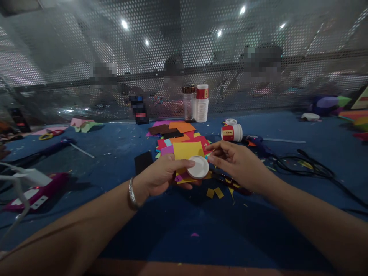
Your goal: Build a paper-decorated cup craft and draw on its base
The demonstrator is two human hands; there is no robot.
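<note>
Near the middle of the frame, the left hand (163,172) is closed on a yellow sheet (186,149) with a round white lid (199,167) lying on it, the thumb pressing on the lid's left part and fingers showing under the paper. A small purple piece (178,178) lies at the lid's lower left. The right hand (235,163), just right of centre, is half curled, thumb and forefinger close by the lid's right rim; whether they touch or pinch anything, I cannot tell. As for progress, some cutting looks done: two small yellow squares (210,193) and slivers lie on the blue table (161,237) below the hands, near what seem to be scissors (241,188) (partly lost in shadow). The lid appears only held against the sheet, with no cut visible around it, so I judge the work on this pair to be at an early stage, with any trimming or fixing yet to be done. Plenty of material looks unused: the coloured paper pile (159,129) at upper centre, and the stack of cups (201,105) behind it, while one cup (231,133) lies on its side right of centre.
</note>
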